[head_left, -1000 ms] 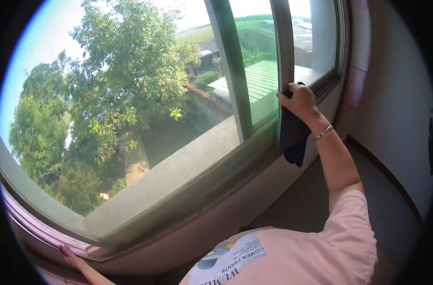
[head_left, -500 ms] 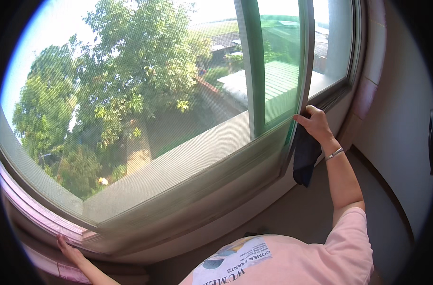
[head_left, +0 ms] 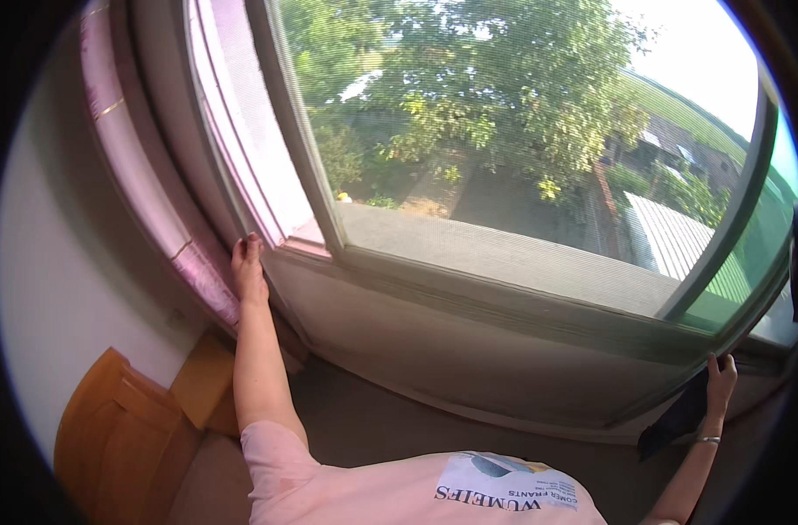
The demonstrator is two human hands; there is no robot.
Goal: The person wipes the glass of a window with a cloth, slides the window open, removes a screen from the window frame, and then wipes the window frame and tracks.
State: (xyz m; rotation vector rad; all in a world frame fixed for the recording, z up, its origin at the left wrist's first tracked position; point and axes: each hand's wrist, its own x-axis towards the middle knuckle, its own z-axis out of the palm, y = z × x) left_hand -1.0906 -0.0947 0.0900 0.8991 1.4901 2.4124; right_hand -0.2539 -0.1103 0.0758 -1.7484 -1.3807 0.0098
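Observation:
A large window fills the upper middle, with a mesh screen panel [head_left: 512, 149] and a green-tinted glass panel [head_left: 722, 293] at its right. My left hand [head_left: 251, 269] rests against the edge of the window surround at the lower left corner, fingers stretched upward, holding nothing that I can see. Far to the right, my right hand [head_left: 721, 385] is at the lower part of the sliding panel's frame. A dark cloth [head_left: 676, 426] hangs from its grip, below the sill. The fingertips meet the frame edge, partly hidden.
Pink-trimmed tile [head_left: 145, 192] borders the window on the left. A wooden headboard-like panel [head_left: 119, 437] and a wooden box-shaped piece [head_left: 208, 382] stand at the lower left. Beneath the window runs a pale wall [head_left: 434, 350]. Trees and roofs show outside.
My view has swung left, so the window and both hands sit farther right in the picture. The left hand stays near the window corner; the right still holds the cloth by the panel frame.

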